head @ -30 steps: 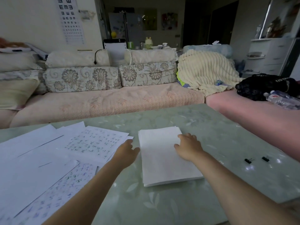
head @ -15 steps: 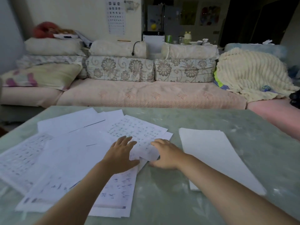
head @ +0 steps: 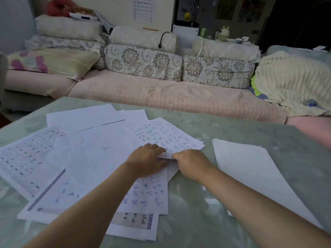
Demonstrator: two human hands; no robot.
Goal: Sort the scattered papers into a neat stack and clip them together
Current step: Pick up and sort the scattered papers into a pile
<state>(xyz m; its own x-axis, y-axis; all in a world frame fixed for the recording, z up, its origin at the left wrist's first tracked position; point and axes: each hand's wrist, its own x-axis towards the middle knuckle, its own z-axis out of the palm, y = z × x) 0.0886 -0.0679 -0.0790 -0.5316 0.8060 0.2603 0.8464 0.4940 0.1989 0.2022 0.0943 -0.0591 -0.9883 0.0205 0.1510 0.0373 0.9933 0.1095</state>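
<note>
1. Left hand [head: 146,161]: forearm extended, palm down, fingers laid flat on the scattered papers [head: 86,154], grasping nothing.
2. Right hand [head: 191,163]: knuckles up, fingers curled, pinching the near edge of the handwritten sheet [head: 166,136].
3. Neat stack [head: 250,169]: lies on the table [head: 232,129], just right of the right forearm.

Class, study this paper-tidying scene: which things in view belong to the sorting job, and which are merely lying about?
Job in hand:
scattered white handwritten sheets
neat white paper stack
left hand
right hand

Lying about:
floral cushions
cream knitted blanket
pink sofa
eye chart
</note>
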